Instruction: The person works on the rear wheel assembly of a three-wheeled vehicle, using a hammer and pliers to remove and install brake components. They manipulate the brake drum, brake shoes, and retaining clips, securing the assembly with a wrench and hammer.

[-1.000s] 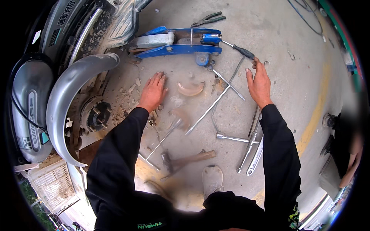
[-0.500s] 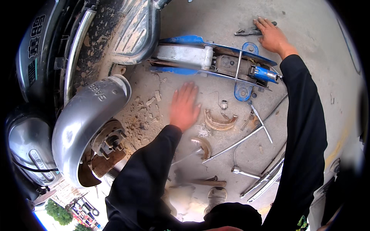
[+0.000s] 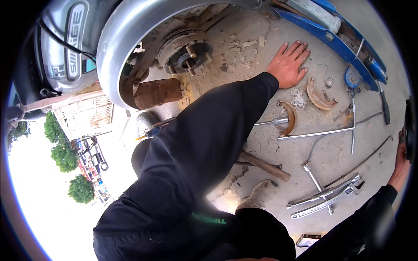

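Observation:
My left hand (image 3: 288,66) rests on the dusty concrete with its fingers spread and nothing in them. Beside it lie a curved brake shoe (image 3: 321,96), white stringy scraps (image 3: 298,99) and a second brake shoe (image 3: 289,118). My right hand (image 3: 399,156) is at the far right edge, against a dark, round-edged object (image 3: 409,130) that I cannot make out. Its fingers are mostly hidden there. To the left, a rusty wheel hub (image 3: 185,51) with bare studs sits under a silver fender (image 3: 115,41).
A blue floor jack (image 3: 313,28) stands at the upper right. A T-handle wrench (image 3: 315,134), a dark-handled tool (image 3: 385,106), a wooden-handled hammer (image 3: 267,166) and several wrenches (image 3: 324,201) lie on the ground. A brown block (image 3: 157,93) is below the hub. My shoe (image 3: 260,194) is near the hammer.
The view has swung left and down. My right hand has left the pliers by the jack and moved to the right edge. My left hand stays spread on the ground.

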{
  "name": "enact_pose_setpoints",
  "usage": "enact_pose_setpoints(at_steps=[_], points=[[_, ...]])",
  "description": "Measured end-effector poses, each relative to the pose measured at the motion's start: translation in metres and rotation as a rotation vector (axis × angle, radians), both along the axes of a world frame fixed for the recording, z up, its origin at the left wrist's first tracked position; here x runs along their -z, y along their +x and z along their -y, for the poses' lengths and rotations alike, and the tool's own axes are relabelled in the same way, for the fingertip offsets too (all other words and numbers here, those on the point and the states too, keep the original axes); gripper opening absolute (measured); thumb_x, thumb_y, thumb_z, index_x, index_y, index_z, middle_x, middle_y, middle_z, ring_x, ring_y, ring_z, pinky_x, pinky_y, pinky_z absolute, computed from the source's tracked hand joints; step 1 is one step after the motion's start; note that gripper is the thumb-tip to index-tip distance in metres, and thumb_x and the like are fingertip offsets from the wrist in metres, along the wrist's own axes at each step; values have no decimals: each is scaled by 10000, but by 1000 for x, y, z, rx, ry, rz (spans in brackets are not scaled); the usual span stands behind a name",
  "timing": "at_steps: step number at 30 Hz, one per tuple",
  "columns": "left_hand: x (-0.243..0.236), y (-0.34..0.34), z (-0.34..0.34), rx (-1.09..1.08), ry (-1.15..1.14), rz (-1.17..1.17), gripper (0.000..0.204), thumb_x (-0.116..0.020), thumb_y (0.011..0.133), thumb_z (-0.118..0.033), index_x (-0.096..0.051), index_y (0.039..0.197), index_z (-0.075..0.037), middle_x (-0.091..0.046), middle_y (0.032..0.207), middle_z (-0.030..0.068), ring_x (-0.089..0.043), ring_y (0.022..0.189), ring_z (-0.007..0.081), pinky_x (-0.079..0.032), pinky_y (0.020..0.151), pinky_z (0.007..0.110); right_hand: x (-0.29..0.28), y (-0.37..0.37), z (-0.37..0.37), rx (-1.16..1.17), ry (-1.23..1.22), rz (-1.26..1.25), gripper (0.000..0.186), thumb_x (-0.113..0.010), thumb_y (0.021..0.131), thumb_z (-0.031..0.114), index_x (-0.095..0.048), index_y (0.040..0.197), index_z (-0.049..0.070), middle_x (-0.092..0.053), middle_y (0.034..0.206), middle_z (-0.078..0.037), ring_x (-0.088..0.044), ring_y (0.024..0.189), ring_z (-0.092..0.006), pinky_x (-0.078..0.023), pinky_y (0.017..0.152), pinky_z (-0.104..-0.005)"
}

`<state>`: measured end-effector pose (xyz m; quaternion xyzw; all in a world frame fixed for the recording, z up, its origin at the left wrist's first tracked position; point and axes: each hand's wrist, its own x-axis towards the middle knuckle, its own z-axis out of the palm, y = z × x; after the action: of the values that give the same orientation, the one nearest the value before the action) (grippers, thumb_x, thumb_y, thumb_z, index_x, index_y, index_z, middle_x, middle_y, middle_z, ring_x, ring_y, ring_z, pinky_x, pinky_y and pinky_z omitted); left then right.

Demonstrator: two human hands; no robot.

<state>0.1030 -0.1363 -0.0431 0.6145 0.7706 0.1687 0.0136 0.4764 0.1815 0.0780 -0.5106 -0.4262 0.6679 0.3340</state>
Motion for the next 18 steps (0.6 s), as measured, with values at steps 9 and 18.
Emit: enact_pose_setpoints(at_steps=[9, 18], points=[[-45, 64, 83, -255, 24, 847, 506, -474, 985, -440, -633, 1191, -6, -503, 1401, 168, -461, 1308, 304, -316, 1118, 492, -27, -76, 362, -718, -315, 234, 471, -640, 891, 172, -491, 1313, 28, -639, 872, -47, -660, 718, -141, -441, 504, -230], [-167, 27, 217, -335, -137, 1701, 783, -408, 940, -686, -438, 1419, -68, -484, 1409, 109, -419, 1332, 214, -341, 1093, 433, -58, -245, 442, -900, 1165, 979, 660, -647, 823, 153, -409, 1389, -87, -582, 1064, -219, -590, 1018, -380, -504, 848, -477]])
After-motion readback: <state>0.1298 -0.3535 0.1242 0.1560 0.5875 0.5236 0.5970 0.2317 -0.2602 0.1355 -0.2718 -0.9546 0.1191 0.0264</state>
